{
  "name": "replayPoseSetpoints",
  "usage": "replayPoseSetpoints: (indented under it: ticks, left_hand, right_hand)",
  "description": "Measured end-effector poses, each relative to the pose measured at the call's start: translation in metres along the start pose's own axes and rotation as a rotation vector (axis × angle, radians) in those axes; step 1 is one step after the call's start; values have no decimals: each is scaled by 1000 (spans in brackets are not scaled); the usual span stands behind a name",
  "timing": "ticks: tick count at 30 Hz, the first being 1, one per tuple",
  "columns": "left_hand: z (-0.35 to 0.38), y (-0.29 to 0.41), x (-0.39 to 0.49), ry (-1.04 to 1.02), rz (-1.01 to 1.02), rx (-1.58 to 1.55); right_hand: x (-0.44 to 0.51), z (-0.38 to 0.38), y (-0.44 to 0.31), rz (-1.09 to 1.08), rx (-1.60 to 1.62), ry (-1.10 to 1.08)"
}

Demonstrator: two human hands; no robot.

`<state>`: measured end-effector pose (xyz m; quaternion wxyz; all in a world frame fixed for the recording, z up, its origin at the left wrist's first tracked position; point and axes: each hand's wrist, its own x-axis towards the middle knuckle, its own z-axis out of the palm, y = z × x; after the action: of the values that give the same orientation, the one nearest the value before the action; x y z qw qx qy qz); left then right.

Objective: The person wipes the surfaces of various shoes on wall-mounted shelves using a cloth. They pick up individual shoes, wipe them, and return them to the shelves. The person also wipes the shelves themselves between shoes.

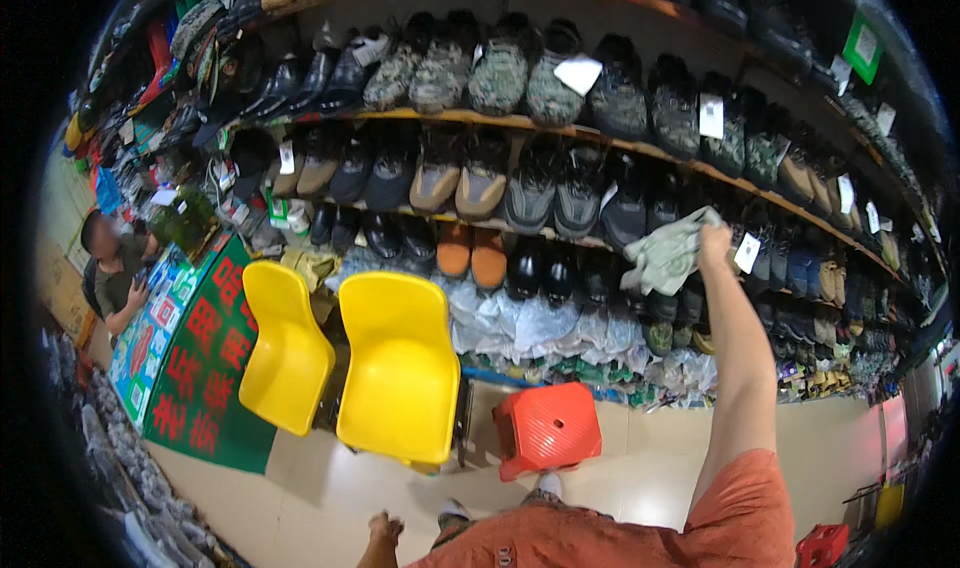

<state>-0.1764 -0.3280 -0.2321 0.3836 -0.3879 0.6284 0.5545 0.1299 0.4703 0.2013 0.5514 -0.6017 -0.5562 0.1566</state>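
Observation:
My right hand (715, 247) grips a crumpled pale green cloth (667, 251). The arm is stretched out toward the shelves, and the cloth hangs in front of dark shoes (627, 206) near the middle shelf edge. Whether the cloth touches them I cannot tell. Low by my body, my left hand (385, 527) hangs over the floor with its fingers curled; nothing shows in it. Nearby on the shelves stand camouflage shoes (499, 76), tan-and-grey shoes (481, 181) and orange-brown shoes (489, 256), several with white tags.
Two yellow plastic chairs (397, 365) and a red plastic stool (551, 427) stand between me and the shelves. Plastic-wrapped goods (525, 320) fill the bottom level. At left, a person (116, 268) holds a phone behind a counter with a green front (217, 373) bearing red writing.

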Motion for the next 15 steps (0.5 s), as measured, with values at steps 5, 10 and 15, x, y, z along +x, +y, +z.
replayPoseSetpoints:
  ticks: [5,10,15]
  left_hand:
    - [104,-26,-51,-153,177,92]
    - [145,-77,-102,-129,194,370]
    - [118,-114,-130,1,42,408]
  right_hand:
    - [77,-16,33,-5,132,114]
    - [50,-1,50,-45,-351,-52]
    - [-11,6,44,-456,-364,-105]
